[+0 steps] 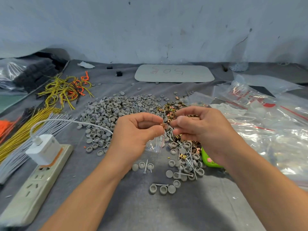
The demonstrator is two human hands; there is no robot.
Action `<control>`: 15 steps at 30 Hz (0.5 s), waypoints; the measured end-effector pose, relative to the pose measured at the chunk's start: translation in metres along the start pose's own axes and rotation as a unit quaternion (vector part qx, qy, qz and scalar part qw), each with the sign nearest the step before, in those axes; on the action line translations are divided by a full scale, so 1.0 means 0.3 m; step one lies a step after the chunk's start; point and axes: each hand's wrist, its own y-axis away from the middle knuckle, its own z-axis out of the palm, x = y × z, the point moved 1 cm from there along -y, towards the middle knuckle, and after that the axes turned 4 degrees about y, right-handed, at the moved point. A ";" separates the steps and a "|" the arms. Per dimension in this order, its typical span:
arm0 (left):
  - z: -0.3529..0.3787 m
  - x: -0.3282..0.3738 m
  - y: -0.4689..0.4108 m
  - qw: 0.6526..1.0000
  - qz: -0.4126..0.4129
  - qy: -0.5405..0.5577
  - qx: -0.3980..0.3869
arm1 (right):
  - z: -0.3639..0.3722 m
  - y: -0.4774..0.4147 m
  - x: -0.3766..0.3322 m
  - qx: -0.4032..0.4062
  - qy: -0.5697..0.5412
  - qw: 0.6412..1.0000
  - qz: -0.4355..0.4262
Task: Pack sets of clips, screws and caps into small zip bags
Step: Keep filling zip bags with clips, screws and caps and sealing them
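Clip [162,125] pinched in left grip [133,132], bag [154,145] half hidden below, right grip [201,130] unclear

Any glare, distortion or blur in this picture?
Head view: glare whitens the plastic bags at right; wide-angle distortion bows the base of the wall; soft shadow darkens the grey cloth near the bottom; the bottom-left corner is blurred.

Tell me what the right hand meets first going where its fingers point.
The right hand points left, so probably the copper clip pinched by the left hand, just ahead. Depth is unclear.
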 end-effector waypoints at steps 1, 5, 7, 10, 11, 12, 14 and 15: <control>0.000 0.002 0.001 1.000 0.000 -0.003 0.000 | 0.005 0.006 -0.001 -0.006 -0.020 1.000 0.006; -0.007 0.002 0.000 0.999 -0.024 -0.010 0.030 | 0.007 0.009 -0.005 -0.006 0.031 0.999 0.022; -0.020 -0.001 -0.008 0.997 -0.046 -0.005 0.057 | 0.001 0.003 0.002 0.008 0.083 0.996 0.030; -0.033 -0.007 -0.021 0.992 -0.096 0.061 0.054 | 0.007 0.001 0.007 -0.025 0.140 0.989 0.033; -0.033 -0.006 -0.024 0.989 -0.114 0.089 0.042 | 0.012 0.002 0.009 -0.038 0.141 0.989 0.031; -0.033 -0.006 -0.024 0.984 -0.130 0.114 0.029 | 0.016 0.003 0.008 -0.045 0.137 0.989 0.027; -0.033 0.000 -0.022 0.977 -0.149 0.151 0.002 | 0.025 0.006 0.007 -0.054 0.122 0.991 0.018; -0.032 0.002 -0.022 0.977 -0.152 0.152 -0.012 | 0.029 0.007 0.006 -0.057 0.112 0.992 0.015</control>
